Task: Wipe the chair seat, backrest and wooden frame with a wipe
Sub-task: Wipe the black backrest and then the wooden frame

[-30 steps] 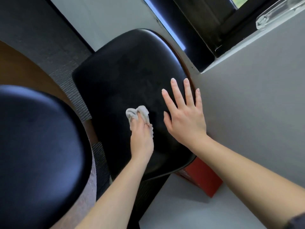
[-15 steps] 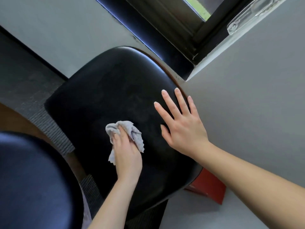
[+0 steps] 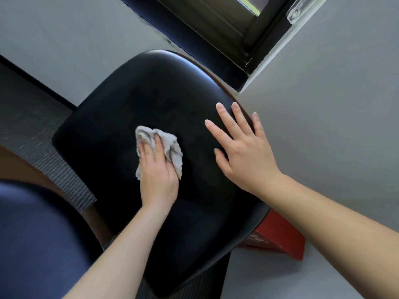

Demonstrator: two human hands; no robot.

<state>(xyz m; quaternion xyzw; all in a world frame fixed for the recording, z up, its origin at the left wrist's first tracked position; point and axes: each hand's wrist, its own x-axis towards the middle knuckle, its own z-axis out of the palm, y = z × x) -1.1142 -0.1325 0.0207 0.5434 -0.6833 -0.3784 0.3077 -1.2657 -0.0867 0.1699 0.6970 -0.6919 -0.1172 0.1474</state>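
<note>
Nearest, lower left: a rounded dark cushion (image 3: 36, 238) with a bluish sheen, smooth, blurred. Both bare forearms reach in from the bottom edge. Left hand (image 3: 158, 169): grip closed over the wipe (image 3: 171, 145), fingers curled on top of it and pressing it down onto the middle of the chair seat (image 3: 121, 100). Wipe is pale grey, soft, crumpled into folds, with ragged corners sticking out beyond the fingertips and beside the palm. Right hand (image 3: 246, 156): grip wide, fingers straight and fanned, palm flat on the seat near its right edge, holding nothing. Seat is black, leather-like, faintly glossy, with rounded corners; a thin brown wooden frame (image 3: 243, 103) rims its far right curve. Red box (image 3: 282, 240) sits under the seat's near right corner. Left of the seat, ribbed grey carpet (image 3: 54, 160). Beyond, plain grey wall (image 3: 334, 100) and dark window frame (image 3: 216, 26).
</note>
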